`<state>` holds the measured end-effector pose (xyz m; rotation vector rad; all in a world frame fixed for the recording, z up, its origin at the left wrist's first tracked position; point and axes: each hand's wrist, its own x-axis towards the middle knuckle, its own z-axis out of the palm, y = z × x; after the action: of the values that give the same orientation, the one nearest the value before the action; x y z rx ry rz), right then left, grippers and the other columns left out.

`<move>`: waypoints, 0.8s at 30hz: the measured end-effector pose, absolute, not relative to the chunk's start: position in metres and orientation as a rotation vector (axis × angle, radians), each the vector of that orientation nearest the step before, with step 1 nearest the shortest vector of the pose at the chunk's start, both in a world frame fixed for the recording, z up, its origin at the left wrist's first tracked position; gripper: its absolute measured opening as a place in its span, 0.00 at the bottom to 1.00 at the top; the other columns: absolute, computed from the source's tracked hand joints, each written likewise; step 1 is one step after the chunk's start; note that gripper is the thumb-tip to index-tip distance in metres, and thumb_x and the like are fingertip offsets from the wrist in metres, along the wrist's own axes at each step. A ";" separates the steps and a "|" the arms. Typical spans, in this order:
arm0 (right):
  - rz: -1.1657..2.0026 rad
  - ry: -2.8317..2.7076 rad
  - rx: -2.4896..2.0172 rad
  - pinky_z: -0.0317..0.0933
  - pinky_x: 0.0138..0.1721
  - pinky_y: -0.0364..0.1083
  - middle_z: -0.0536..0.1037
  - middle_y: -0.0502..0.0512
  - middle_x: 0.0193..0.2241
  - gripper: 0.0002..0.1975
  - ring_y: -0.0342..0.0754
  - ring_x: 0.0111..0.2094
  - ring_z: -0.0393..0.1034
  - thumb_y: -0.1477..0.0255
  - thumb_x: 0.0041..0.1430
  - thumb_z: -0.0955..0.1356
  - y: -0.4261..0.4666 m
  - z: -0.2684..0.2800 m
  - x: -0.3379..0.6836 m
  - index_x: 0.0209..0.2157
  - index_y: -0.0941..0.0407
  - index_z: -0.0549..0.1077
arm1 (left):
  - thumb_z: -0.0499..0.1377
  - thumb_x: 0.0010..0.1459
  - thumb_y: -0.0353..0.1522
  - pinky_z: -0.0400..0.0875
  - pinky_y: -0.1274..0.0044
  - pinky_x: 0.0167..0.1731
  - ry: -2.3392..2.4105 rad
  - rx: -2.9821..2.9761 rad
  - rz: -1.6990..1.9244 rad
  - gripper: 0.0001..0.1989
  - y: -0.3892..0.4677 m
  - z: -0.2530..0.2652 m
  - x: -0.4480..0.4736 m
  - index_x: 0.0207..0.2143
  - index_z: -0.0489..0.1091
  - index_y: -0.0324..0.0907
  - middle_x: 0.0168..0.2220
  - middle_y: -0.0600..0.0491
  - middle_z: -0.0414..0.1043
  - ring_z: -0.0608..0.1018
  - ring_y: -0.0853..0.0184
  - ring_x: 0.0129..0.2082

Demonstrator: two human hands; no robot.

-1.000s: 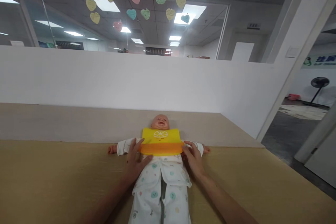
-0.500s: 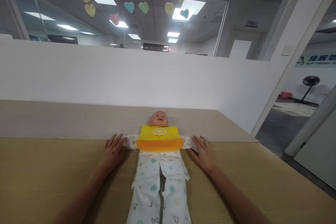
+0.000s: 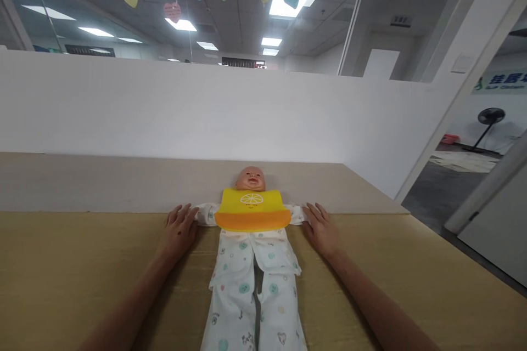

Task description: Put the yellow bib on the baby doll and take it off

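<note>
Rests left hand (image 3: 179,228) and right hand (image 3: 321,228), backs up, over sleeve ends (image 3: 201,214) of supine baby doll (image 3: 250,180) in yellow citrus-print bib (image 3: 252,213); cannot tell whether gripping underneath.

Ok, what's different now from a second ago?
Both hands have moved outward from the bib's side edges: the left hand and right hand are now at the ends of the doll's sleeves, hiding the doll's own hands. Whether they grip is unclear. The doll stays face up, bib across its chest.
</note>
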<state>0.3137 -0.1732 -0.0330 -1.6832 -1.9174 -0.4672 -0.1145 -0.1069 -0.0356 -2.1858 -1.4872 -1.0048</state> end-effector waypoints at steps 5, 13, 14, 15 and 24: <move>-0.562 -1.875 -1.733 0.53 0.58 0.59 0.65 0.64 0.58 0.23 0.61 0.62 0.50 0.74 0.55 0.61 -0.197 -0.027 0.289 0.54 0.61 0.67 | 0.50 0.54 0.31 0.61 0.56 0.54 -1.378 -2.235 -1.049 0.19 -0.134 -0.033 -0.101 0.47 0.69 0.39 0.51 0.39 0.67 0.65 0.50 0.55; -0.325 -1.879 -1.671 0.57 0.57 0.54 0.67 0.64 0.55 0.28 0.56 0.58 0.59 0.79 0.49 0.60 -0.260 -0.029 0.237 0.55 0.59 0.64 | 0.52 0.51 0.30 0.69 0.59 0.48 -1.541 -2.382 -1.253 0.18 -0.213 -0.032 -0.077 0.44 0.70 0.39 0.45 0.41 0.72 0.72 0.53 0.49; -0.279 -1.847 -1.683 0.57 0.56 0.54 0.68 0.64 0.54 0.28 0.56 0.57 0.60 0.79 0.49 0.60 -0.268 -0.031 0.233 0.54 0.59 0.64 | 0.52 0.50 0.31 0.70 0.60 0.47 -1.600 -2.371 -1.304 0.17 -0.225 -0.031 -0.076 0.43 0.70 0.40 0.43 0.43 0.73 0.73 0.54 0.47; -0.233 -1.820 -1.694 0.58 0.56 0.54 0.68 0.65 0.54 0.28 0.56 0.56 0.61 0.79 0.49 0.60 -0.276 -0.032 0.230 0.54 0.59 0.65 | 0.52 0.50 0.31 0.71 0.60 0.46 -1.652 -2.358 -1.355 0.16 -0.238 -0.029 -0.076 0.42 0.70 0.40 0.42 0.44 0.73 0.74 0.55 0.45; 0.113 -1.735 -1.708 0.59 0.53 0.50 0.70 0.63 0.51 0.24 0.54 0.52 0.65 0.77 0.51 0.60 -0.337 -0.024 0.211 0.51 0.59 0.65 | 0.53 0.57 0.32 0.76 0.75 0.34 -1.432 -2.590 -1.444 0.11 -0.424 -0.045 -0.080 0.40 0.73 0.51 0.34 0.53 0.78 0.80 0.63 0.33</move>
<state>0.2113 -0.3372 -0.0243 -1.7084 -1.7346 0.1126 -0.0804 -0.4239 -0.0454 -2.5904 -1.4315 -1.4442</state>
